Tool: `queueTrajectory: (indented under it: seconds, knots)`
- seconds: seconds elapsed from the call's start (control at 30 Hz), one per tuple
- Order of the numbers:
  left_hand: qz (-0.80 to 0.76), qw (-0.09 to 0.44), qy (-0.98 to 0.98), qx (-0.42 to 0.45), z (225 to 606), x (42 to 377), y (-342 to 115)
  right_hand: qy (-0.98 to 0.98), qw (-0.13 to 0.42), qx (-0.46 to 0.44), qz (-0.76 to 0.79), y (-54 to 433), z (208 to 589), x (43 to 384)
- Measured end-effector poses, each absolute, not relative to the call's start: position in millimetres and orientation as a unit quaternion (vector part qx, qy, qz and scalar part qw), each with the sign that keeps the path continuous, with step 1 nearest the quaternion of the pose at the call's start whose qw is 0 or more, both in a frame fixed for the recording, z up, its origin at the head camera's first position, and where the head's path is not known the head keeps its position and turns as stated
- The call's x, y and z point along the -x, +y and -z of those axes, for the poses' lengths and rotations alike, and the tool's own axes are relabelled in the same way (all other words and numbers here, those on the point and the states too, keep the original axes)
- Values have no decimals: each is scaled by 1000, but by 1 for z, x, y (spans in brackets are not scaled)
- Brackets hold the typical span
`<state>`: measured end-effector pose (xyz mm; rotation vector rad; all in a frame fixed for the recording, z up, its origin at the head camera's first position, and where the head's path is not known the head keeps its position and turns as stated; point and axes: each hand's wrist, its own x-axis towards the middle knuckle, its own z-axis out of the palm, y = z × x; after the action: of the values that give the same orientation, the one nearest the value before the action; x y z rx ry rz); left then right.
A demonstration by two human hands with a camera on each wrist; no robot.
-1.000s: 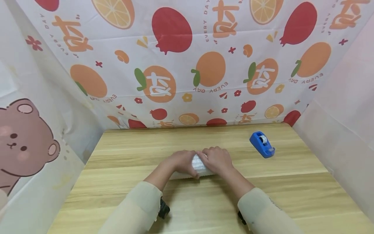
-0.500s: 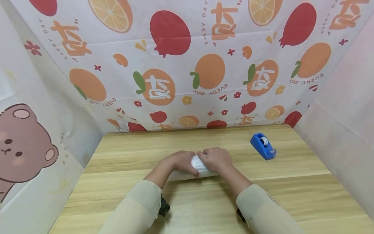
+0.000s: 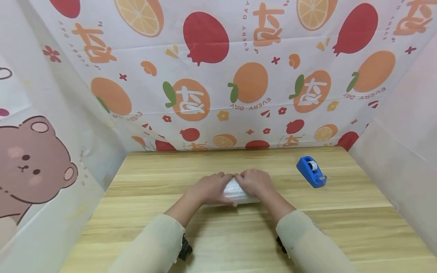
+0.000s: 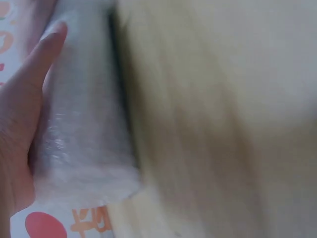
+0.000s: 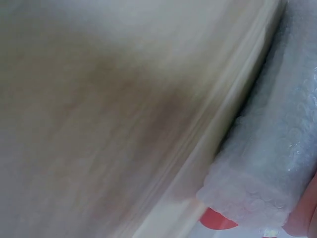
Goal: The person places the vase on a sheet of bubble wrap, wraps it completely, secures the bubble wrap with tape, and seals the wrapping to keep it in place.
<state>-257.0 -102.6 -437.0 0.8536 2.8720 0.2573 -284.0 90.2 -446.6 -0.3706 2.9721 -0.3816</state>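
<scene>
A cylindrical bundle of bubble wrap (image 3: 236, 192) lies crosswise on the wooden table, under both hands. My left hand (image 3: 212, 189) grips it from the left, thumb stretched along the near side and fingers over the top. On the right part, my right hand (image 3: 255, 182) curls over the roll, its thumb close to the left fingers. The left wrist view shows the bubble wrap (image 4: 89, 119) with the left thumb lying along it. In the right wrist view the end of the bubble wrap (image 5: 267, 148) shows puffy bubbles; only a bit of that hand appears at the edge.
A blue tape dispenser (image 3: 311, 171) with a roll of tape stands at the back right of the wooden table (image 3: 232, 242). Fruit-printed cloth (image 3: 218, 76) hangs behind the table, and more cloth lines the left and right sides.
The left thumb has straightened out along the near side of the bubble wrap. Both hands stay on the roll, and the head view has shifted slightly.
</scene>
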Motion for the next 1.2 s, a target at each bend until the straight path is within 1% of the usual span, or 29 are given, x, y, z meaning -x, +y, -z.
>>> queueTrajectory:
  seconds: [0.13, 0.2, 0.43, 0.63, 0.8, 0.97, 1.1, 1.2]
  knots:
    - [-18, -8, 952, -304, 445, 248, -101, 983, 73, 115, 122, 95, 444, 287]
    - [1, -34, 953, -299, 448, 245, -100, 982, 81, 114, 125, 96, 443, 289]
    - [34, -66, 961, -268, 452, 240, -97, 980, 95, 116, 131, 94, 441, 294]
    - [49, -101, 956, -270, 454, 238, -98, 977, 117, 116, 137, 93, 439, 297]
    - [47, -100, 953, -282, 455, 237, -99, 973, 142, 113, 142, 93, 438, 298]
    - [43, -79, 956, -281, 452, 240, -102, 969, 133, 140, 157, 93, 438, 298]
    - [22, -54, 958, -282, 449, 242, -104, 967, 83, 194, 141, 94, 439, 294]
    - [-4, -33, 959, -280, 446, 244, -106, 962, 36, 257, 89, 95, 442, 288]
